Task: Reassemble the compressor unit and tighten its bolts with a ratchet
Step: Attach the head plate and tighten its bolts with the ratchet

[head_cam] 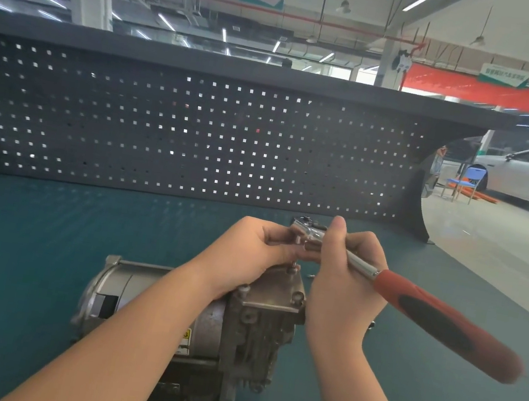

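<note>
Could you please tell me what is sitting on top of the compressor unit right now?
A bolt stands on the compressor unit. The left hand rests there too, hiding the surface beneath. The ratchet hangs above, held by the right hand.

Ratchet (381,288) head and socket — partly covered by the fingers of both hands. Compressor unit (202,322) top face lies concealed beneath the left forearm. Small parts beside the right wrist — too small to identify.
</note>
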